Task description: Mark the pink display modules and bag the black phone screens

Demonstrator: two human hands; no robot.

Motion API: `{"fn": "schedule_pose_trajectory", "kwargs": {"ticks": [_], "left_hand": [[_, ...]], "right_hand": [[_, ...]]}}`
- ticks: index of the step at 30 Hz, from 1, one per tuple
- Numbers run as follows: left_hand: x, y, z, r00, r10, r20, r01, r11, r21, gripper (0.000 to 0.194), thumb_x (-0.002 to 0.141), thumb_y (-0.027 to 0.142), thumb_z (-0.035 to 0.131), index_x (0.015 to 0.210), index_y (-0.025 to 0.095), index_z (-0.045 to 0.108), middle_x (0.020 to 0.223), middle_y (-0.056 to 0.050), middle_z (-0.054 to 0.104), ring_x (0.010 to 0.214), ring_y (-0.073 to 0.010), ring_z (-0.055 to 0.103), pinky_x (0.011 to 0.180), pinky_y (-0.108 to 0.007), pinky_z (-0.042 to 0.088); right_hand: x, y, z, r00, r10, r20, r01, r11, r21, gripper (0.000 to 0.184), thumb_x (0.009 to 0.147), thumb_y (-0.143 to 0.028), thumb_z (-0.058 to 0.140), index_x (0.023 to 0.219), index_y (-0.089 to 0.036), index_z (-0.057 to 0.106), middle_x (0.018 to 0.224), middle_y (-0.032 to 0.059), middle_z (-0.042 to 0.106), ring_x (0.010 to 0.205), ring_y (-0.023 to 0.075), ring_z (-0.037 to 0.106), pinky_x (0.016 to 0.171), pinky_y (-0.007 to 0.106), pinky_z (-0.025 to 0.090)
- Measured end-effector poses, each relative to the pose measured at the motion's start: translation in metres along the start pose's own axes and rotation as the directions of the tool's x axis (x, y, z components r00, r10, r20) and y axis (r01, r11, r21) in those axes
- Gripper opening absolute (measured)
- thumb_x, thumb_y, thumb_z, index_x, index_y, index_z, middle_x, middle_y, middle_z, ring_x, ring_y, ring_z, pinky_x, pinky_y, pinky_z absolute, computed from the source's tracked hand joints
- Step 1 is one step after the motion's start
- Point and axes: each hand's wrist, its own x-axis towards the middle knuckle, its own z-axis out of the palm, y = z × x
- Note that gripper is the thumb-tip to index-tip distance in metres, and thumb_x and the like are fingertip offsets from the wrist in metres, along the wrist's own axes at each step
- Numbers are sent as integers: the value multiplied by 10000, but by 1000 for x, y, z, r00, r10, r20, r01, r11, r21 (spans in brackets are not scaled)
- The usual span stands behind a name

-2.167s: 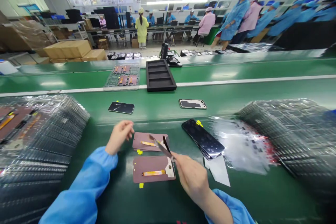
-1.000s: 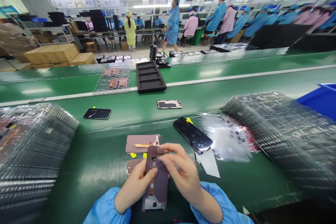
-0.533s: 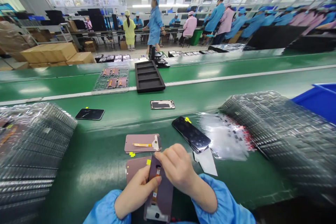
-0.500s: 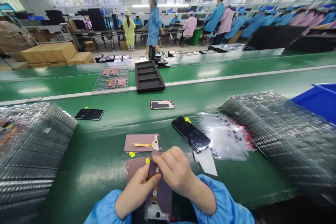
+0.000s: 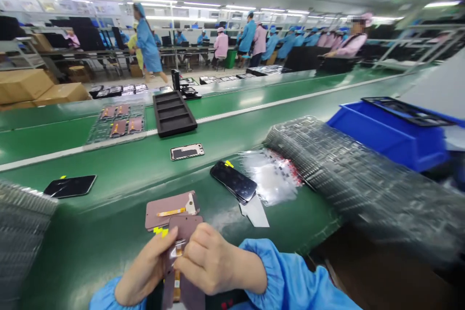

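Both my left hand (image 5: 147, 262) and my right hand (image 5: 207, 260) grip a phone display panel (image 5: 183, 227) with a mauve backing and a yellow flex cable, held upright-tilted over the bench edge. Its lower end shows below my hands. Just beyond them, a second mauve-backed panel (image 5: 170, 210) with a yellow flex cable lies flat, with small yellow tags (image 5: 160, 231) at its near edge. To the right sit a stack of black phone screens (image 5: 233, 181), a white sheet (image 5: 255, 211) and a transparent plastic bag (image 5: 271, 177).
Stacked transparent trays (image 5: 356, 179) rise on the right, with a blue bin (image 5: 388, 135) behind them. More trays (image 5: 18, 232) stand at the left. A lone black screen (image 5: 69, 186), a phone frame (image 5: 187, 151), a black tray (image 5: 173, 113) and a tray of panels (image 5: 116, 123) lie on the green bench.
The view has swung left and tilted, so everything sits further left. My hands still hold the panel, now lower in the picture. A co-worker in blue has walked left.
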Motion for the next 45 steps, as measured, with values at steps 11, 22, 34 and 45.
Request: {"fn": "schedule_pose_trajectory", "kwargs": {"ticks": [11,22,34,45], "left_hand": [[40,39,-22,929,45,-367,-33,999,37,113,849,203,652,811,104,690,691,-81,727,553,-183,662,542,-265,544],[30,55,-28,857,153,-493,-170,985,10,118,901,115,552,911,149,664,768,-41,739,604,-164,699,534,-266,603],[31,57,0,940,217,-264,-215,976,36,211,826,295,702,978,151,676,860,-66,725,722,-186,687,627,-283,589],[80,54,16,946,315,73,-306,799,518,478,883,618,466,935,172,628,745,-54,662,666,-208,652,668,-372,555]], "right_hand": [[1,-6,-72,995,75,-61,-58,970,236,49,910,-165,565,902,-193,605,689,-27,566,645,147,485,659,329,401],[-147,183,-138,170,914,-369,-985,154,-72,344,878,-468,506,876,-155,647,782,69,623,731,212,552,674,336,445],[-149,177,-86,121,959,-256,-991,100,-92,486,834,-409,574,1221,-116,572,1283,241,467,1217,397,404,956,549,362],[-48,71,23,493,254,832,-310,-843,441,809,715,-847,518,998,-107,684,845,109,682,753,208,658,679,309,514]]}}
